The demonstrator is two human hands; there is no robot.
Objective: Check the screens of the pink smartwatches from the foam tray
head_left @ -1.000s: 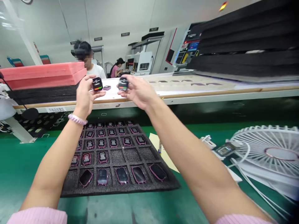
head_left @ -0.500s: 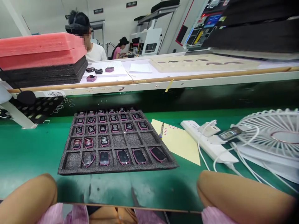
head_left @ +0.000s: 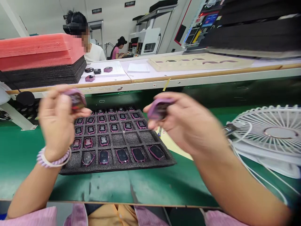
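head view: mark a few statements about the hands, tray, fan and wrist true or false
1. The left hand holds a purple-framed smartwatch. True.
2. The right hand grips a cable. False: it holds another purple-framed smartwatch.
3. The white fan is right of the black foam tray. True.
4. The tray sits on the pink foam. False: it lies on the green tabletop.
5. The left wrist wears a bracelet. True.
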